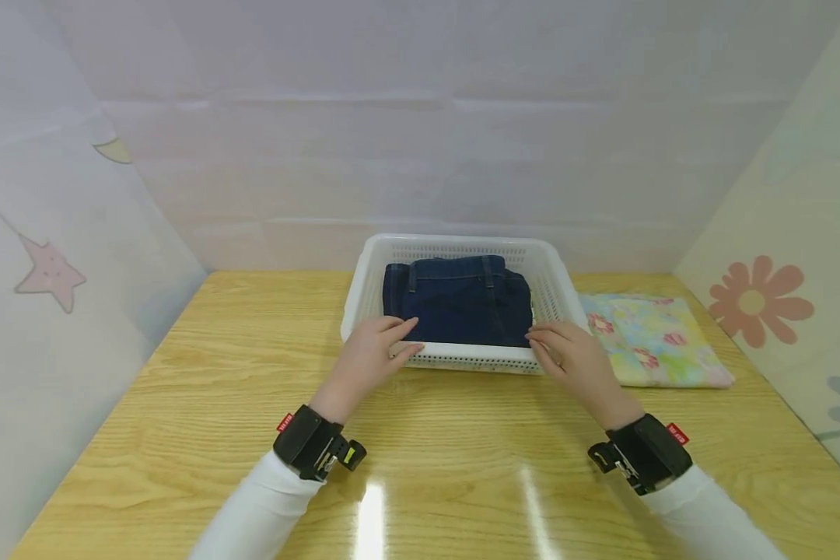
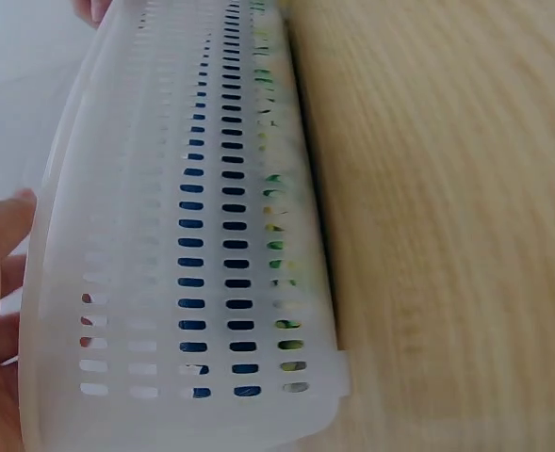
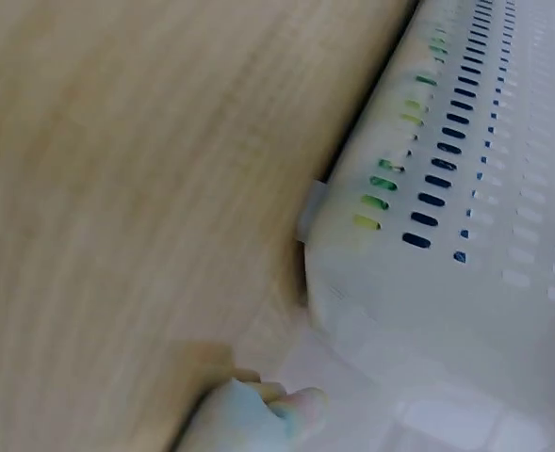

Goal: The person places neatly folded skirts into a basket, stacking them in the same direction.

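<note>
Folded dark blue jeans [image 1: 465, 299], waistband toward the back, lie inside a white plastic basket [image 1: 479, 354] with slotted walls. My left hand [image 1: 369, 351] reaches over the basket's front left corner. Its fingers are fairly straight, thumb apart from them, tips at the jeans' near left edge. At the front right corner is my right hand [image 1: 579, 359], its fingertips and thumb tip close together beside the jeans' near right corner. In the left wrist view, the left thumb [image 2: 8, 217] is at the basket rim [image 2: 46, 188]. Green and yellow patterned material shows through the lower slots.
A folded floral cloth [image 1: 654, 342] lies on the wooden table [image 1: 252, 365], right beside the basket. Behind the basket stands a pale wall [image 1: 406, 171]; printed panels close off both sides, one with a pink star [image 1: 50, 276], the other with a red flower [image 1: 761, 302].
</note>
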The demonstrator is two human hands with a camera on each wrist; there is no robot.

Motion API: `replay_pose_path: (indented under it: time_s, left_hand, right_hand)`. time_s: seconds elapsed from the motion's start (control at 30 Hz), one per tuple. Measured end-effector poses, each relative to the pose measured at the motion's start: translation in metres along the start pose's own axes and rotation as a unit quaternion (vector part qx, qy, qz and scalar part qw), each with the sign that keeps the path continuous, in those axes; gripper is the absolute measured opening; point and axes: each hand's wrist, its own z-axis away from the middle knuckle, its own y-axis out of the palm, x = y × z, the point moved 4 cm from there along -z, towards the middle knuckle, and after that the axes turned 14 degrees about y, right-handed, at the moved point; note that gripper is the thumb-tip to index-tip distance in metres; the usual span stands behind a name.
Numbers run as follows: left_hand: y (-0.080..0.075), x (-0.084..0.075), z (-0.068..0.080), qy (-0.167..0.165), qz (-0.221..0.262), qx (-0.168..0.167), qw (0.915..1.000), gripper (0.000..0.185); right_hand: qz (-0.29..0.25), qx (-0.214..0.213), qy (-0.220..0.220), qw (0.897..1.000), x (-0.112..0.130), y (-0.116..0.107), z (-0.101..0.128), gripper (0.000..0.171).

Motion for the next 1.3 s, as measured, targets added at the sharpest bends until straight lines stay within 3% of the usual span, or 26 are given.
replay_pose_path:
  time_s: [0.13,0.27,0.43,0.57,0.7,0.87,1.0,1.13,1.3]
  left_hand:
    - [0.002,-0.006,0.012,0.087,-0.017,-0.059,0.9943,0.037]
    - [0.003,-0.01,0.021,0.138,-0.023,-0.118,0.9832,0.032]
    - [0.001,-0.016,0.029,0.153,-0.016,-0.15,0.9766,0.032]
    - [0.0,-0.022,0.036,0.141,-0.007,-0.14,0.98,0.032]
    - [0.002,-0.026,0.045,0.111,0.002,-0.11,0.9878,0.029]
    - [0.002,-0.026,0.055,0.05,0.011,-0.049,0.9975,0.026]
    - [0.004,-0.027,0.064,0.014,0.013,0.035,0.9992,0.028]
    - [0.006,-0.026,0.073,-0.045,0.038,0.125,0.9905,0.039]
    - [0.007,-0.021,0.081,-0.144,0.072,0.207,0.965,0.065]
  right_hand:
    - [-0.035,-0.022,-0.019,0.999,0.004,0.003,0.011,0.05]
    - [-0.06,-0.033,-0.036,0.997,0.013,0.004,0.019,0.051]
    - [-0.09,-0.042,-0.045,0.994,0.021,-0.001,0.026,0.047]
    - [-0.108,-0.045,-0.031,0.993,0.022,-0.005,0.032,0.05]
    - [-0.117,-0.031,-0.014,0.993,0.023,-0.008,0.04,0.052]
    - [-0.077,0.047,0.042,0.995,0.019,-0.008,0.05,0.008]
    - [-0.035,0.141,0.118,0.982,0.009,-0.007,0.057,0.023]
    - [-0.026,0.225,0.171,0.959,-0.002,-0.005,0.065,0.026]
    - [-0.01,0.27,0.187,0.944,-0.012,-0.002,0.072,0.033]
